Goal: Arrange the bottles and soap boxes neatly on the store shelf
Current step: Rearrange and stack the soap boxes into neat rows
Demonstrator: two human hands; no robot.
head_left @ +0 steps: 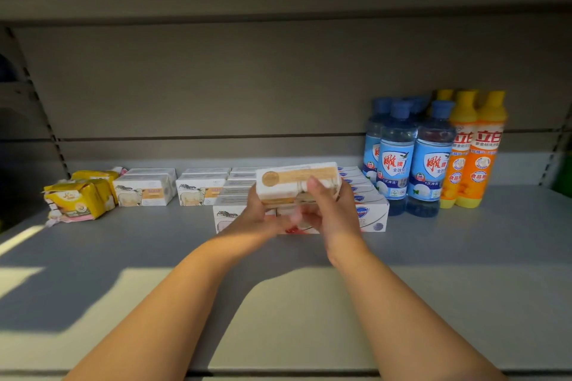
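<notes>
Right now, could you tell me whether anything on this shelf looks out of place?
Yes: the yellow soap packets at the left end of the shelf lie in a loose, tilted heap, unlike the squared white soap boxes beside them. The left hand and right hand hold one soap box tilted above the middle stacks.

Of the person, only two forearms and two hands are in view. The left forearm (173, 303) is bare from the lower edge of the view to the wrist, smooth and rounded, and narrows toward the wrist. The right forearm (396, 303) is bare too and of the same slim build. The left grip (257, 219) and the right grip (328, 210) are bare hands. Their fingers are partly blurred, so nails cannot be made out.
</notes>
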